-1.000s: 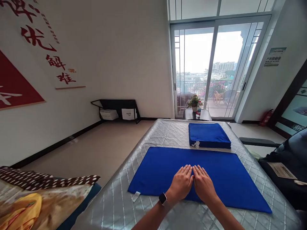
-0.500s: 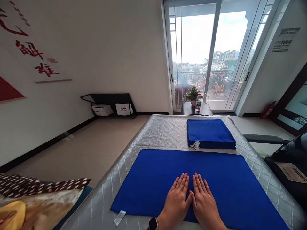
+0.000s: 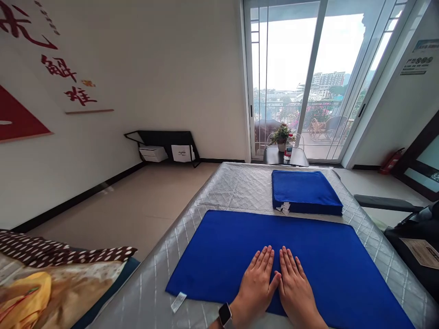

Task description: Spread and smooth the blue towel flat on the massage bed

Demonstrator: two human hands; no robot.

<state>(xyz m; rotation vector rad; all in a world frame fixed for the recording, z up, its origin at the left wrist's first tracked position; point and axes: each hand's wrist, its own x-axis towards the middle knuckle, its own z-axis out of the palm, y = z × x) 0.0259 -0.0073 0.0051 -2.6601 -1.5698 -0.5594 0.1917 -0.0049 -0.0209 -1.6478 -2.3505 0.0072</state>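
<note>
A blue cloth (image 3: 212,256) lies spread flat on the silver quilted mattress (image 3: 236,183). Side by side near its middle, my left hand (image 3: 259,278) and my right hand (image 3: 297,288) rest palms down on the fabric, fingers stretched out and pointing away from me. My left thumb meets the edge of my right hand. A watch (image 3: 225,315) is on my left wrist. One white label (image 3: 179,302) sticks out at the cloth's near left corner. Beyond the cloth sits a neat stack of folded blue cloths (image 3: 305,189) with white tags at its front.
Patterned bedding (image 3: 68,278) lies at the lower left. To the right are a dark bag (image 3: 411,256) and a grey bench (image 3: 384,202). Past the mattress, a small black table (image 3: 270,156) holds a potted plant (image 3: 281,135) and a bottle (image 3: 288,148), before glass doors.
The view has turned slightly left, so the room appears shifted to the right. My hands stay flat on the cloth in nearly the same place.
</note>
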